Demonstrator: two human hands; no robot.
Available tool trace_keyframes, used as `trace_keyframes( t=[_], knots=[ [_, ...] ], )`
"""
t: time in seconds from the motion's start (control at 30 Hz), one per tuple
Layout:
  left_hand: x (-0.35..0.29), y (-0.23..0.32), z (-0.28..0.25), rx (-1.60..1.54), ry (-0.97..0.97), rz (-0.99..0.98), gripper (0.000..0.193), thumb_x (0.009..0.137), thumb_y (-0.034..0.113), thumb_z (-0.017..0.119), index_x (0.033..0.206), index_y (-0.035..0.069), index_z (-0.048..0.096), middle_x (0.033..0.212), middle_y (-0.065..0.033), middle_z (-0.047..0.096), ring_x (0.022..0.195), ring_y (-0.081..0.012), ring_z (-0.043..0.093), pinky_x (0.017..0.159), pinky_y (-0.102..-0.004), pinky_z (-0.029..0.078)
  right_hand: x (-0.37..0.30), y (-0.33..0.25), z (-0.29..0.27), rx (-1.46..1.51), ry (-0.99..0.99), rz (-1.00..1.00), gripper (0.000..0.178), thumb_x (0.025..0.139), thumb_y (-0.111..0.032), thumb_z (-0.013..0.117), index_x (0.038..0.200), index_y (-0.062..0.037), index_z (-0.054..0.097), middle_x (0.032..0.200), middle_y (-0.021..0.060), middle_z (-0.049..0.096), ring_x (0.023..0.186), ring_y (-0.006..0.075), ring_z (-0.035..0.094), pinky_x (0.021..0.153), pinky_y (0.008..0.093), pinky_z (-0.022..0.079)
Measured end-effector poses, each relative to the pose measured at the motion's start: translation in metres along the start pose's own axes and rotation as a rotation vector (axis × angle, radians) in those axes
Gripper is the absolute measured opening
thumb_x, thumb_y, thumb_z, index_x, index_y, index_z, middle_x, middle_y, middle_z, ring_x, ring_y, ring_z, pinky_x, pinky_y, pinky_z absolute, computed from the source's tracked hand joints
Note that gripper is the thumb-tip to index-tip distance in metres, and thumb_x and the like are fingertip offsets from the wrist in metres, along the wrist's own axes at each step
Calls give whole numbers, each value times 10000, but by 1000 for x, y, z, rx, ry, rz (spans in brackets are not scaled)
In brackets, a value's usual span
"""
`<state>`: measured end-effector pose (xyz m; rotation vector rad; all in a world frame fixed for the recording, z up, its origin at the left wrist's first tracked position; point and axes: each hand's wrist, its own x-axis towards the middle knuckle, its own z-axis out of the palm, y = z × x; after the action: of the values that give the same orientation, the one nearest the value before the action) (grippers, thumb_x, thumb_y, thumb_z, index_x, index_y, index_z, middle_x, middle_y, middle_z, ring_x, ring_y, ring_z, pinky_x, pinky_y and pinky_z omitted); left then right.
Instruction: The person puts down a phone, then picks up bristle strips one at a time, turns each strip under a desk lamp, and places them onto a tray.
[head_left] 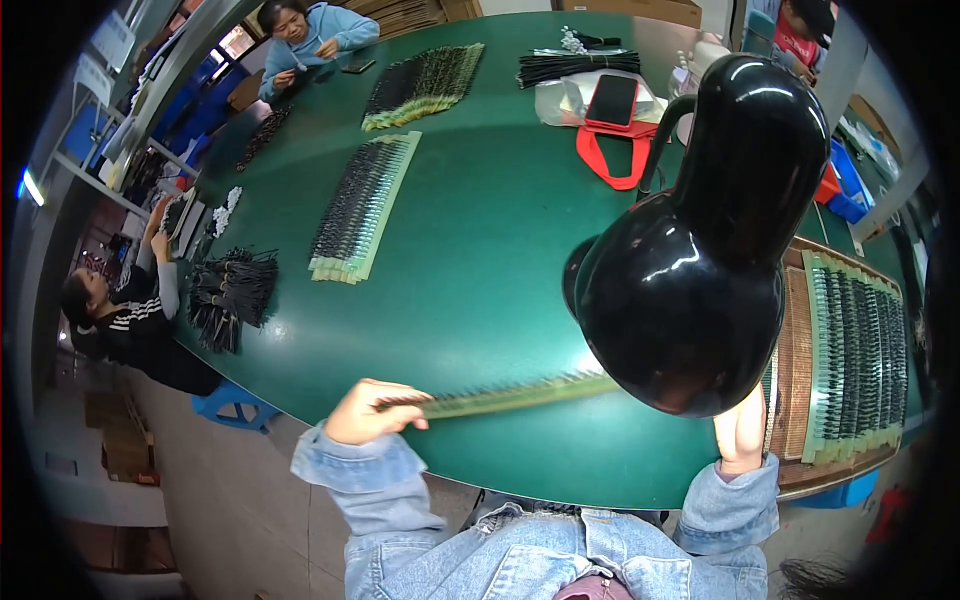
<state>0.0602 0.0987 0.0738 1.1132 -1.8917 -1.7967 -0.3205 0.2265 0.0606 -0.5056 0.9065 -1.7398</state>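
Observation:
My left hand (pixel 372 410) is closed around the left end of a long, narrow green strip (pixel 510 398) with a row of small dark parts along its upper edge. The strip is held level over the near side of the green table (pixel 480 300) and is a little blurred. Its right end passes out of sight under a black lamp head (pixel 680 310). To the right of it, my right hand (pixel 742 432) shows only its wrist side; the lamp hides its fingers. Beside that hand, a brown tray (pixel 790 380) holds several similar strips (pixel 858 360) packed side by side.
Two batches of strips (pixel 365 205) (pixel 425 85) lie farther off. Bundles of black wires (pixel 232 295) sit at the left, more wires (pixel 580 68) at the back, near a phone (pixel 612 102) and a red strap (pixel 612 165). Co-workers (pixel 315 40) (pixel 130 310) sit around the table.

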Motion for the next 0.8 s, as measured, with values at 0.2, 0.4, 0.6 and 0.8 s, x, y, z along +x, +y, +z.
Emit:
trace_keyframes(
  t=[0.2, 0.4, 0.6, 0.8],
  knots=[
    [13, -16, -27, -382, 527, 19, 278, 863, 204, 417, 921, -50, 514, 624, -123, 553, 349, -87, 378, 325, -208, 271, -1, 5, -6, -119, -27, -103, 275, 863, -152, 387, 1068, 30, 413, 892, 99, 554, 749, 159, 554, 639, 258, 464],
    [118, -12, -55, -94, 951, 171, 212, 820, 183, 494, 848, -18, 556, 676, -101, 550, 418, -133, 432, 395, -244, 343, -1, 9, -14, -242, 15, -58, 183, 855, -103, 407, 978, 14, 476, 858, 80, 553, 715, 132, 538, 633, 238, 440],
    [169, -52, -89, 945, 1319, 410, 180, 754, 186, 560, 842, 30, 567, 752, -107, 529, 694, -233, 499, 602, -350, 394, 0, 5, -5, -339, 27, -38, 147, 843, -86, 435, 943, 1, 498, 814, 67, 557, 699, 112, 530, 640, 221, 426],
    [165, -54, -92, 1023, 1483, -39, 159, 712, 174, 591, 818, 58, 571, 840, -100, 490, 879, -273, 445, 739, -402, 353, 0, 5, -5, -420, -49, -17, 152, 832, -78, 442, 943, 6, 503, 821, 68, 568, 722, 115, 536, 657, 213, 419]
  ],
)
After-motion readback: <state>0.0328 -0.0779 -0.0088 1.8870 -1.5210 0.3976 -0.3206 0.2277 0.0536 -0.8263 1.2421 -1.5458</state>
